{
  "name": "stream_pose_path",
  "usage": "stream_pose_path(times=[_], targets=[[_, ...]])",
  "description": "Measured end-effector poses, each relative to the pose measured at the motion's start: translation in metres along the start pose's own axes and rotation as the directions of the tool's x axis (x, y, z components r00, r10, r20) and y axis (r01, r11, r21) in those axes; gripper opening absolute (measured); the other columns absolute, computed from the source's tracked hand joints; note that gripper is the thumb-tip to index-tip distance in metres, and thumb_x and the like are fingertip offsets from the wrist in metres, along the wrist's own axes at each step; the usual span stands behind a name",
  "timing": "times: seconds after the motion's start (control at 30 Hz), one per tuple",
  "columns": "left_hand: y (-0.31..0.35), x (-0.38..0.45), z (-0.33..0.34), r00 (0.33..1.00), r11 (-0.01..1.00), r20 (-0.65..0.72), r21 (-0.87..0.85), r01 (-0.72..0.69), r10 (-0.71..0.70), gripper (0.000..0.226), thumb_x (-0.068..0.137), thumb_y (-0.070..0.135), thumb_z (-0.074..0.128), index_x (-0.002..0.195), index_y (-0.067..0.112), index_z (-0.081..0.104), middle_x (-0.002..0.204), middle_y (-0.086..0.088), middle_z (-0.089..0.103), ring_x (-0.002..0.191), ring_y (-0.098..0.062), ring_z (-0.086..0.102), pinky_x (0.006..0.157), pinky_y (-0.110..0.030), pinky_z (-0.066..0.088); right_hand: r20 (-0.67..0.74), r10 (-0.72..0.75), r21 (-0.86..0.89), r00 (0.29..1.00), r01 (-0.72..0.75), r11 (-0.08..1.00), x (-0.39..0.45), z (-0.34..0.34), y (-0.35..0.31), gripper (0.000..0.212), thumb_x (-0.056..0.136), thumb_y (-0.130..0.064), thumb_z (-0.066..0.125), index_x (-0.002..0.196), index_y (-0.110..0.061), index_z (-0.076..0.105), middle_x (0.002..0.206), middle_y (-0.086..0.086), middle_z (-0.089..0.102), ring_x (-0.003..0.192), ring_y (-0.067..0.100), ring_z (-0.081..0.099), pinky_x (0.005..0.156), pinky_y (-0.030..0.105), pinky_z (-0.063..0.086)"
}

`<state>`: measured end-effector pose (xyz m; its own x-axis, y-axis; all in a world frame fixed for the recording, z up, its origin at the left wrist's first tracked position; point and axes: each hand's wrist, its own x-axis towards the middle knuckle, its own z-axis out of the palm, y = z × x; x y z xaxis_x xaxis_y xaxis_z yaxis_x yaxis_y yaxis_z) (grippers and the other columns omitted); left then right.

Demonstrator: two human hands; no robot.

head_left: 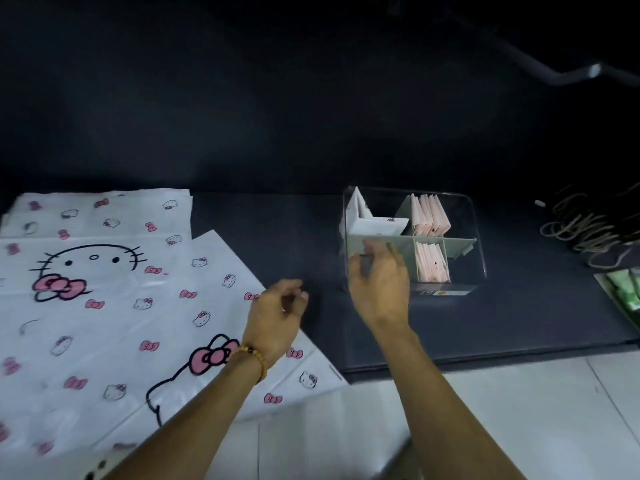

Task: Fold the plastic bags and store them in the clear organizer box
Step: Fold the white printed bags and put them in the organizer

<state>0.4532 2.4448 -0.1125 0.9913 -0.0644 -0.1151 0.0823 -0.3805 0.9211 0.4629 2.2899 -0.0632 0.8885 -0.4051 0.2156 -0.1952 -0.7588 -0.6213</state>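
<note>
Several white plastic bags [114,306] with pink bows and cat faces lie flat and overlapping on the left. The clear organizer box [474,261] stands on the dark mat, split by grey dividers. A folded white bag [379,225] stands in its back-left compartment, and folded pink bags [429,216] fill the two right compartments. My right hand [379,282] hovers over the front-left compartment, its fingers loosely curled and blurred at the middle divider, with nothing visible in them. My left hand [277,313] hangs above the right edge of the flat bags, loosely curled and empty.
A dark mat [311,237] covers the table's far part, and a white surface [346,427] lies in front. Rubber bands [581,226] are heaped at the far right. A green object [623,289] sits at the right edge. A dark wall rises behind.
</note>
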Motion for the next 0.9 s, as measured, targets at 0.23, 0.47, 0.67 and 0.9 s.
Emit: stream_pose_path(times=[0.23, 0.47, 0.67, 0.9], targets=[[-0.045, -0.083, -0.070, 1.000, 0.928, 0.019, 0.372, -0.027, 0.022, 0.032, 0.090, 0.020, 0.059, 0.122, 0.015, 0.060, 0.118, 0.000, 0.061, 0.110, -0.016, 0.055, 0.098, -0.025, 0.043, 0.522, 0.262, -0.276, 0.812, -0.130, 0.952, -0.089, 0.042, -0.011, 0.078, 0.072, -0.054, 0.073, 0.130, -0.012, 0.042, 0.131, 0.007, 0.048, 0.121, 0.030, 0.046, 0.097, 0.043, 0.044], [-0.079, -0.121, -0.101, 0.990, 0.726, 0.133, 0.675, -0.130, 0.054, 0.055, 0.084, 0.040, 0.063, 0.132, 0.017, 0.052, 0.139, -0.001, 0.047, 0.133, -0.020, 0.035, 0.113, -0.037, 0.024, 0.584, 0.347, -0.190, 0.734, -0.291, 0.938, -0.103, 0.063, -0.012, 0.029, 0.089, -0.033, 0.058, 0.107, -0.010, 0.060, 0.110, 0.010, 0.065, 0.097, 0.029, 0.061, 0.078, 0.031, 0.049], [-0.075, -0.103, -0.100, 0.985, 0.718, 0.047, 0.679, -0.153, 0.165, 0.076, 0.081, 0.054, 0.059, 0.145, 0.021, 0.033, 0.150, 0.001, 0.032, 0.142, -0.019, 0.018, 0.118, -0.040, 0.008, 0.450, 0.555, 0.397, 0.700, -0.713, 0.578, -0.084, 0.076, -0.028, 0.023, 0.091, -0.017, 0.059, 0.071, -0.008, 0.062, 0.071, 0.011, 0.063, 0.062, 0.023, 0.058, 0.056, 0.027, 0.049], [-0.083, -0.066, -0.124, 0.979, 0.542, 0.202, 0.821, -0.180, 0.019, 0.115, 0.065, 0.079, 0.054, 0.150, 0.031, -0.006, 0.159, 0.005, -0.009, 0.144, -0.020, -0.018, 0.114, -0.045, -0.016, 0.560, 0.507, 0.335, 0.656, -0.738, 0.586, -0.055, 0.108, -0.065, 0.031, 0.089, -0.021, 0.064, 0.060, -0.009, 0.058, 0.058, 0.004, 0.056, 0.048, 0.016, 0.051, 0.040, 0.015, 0.039]])
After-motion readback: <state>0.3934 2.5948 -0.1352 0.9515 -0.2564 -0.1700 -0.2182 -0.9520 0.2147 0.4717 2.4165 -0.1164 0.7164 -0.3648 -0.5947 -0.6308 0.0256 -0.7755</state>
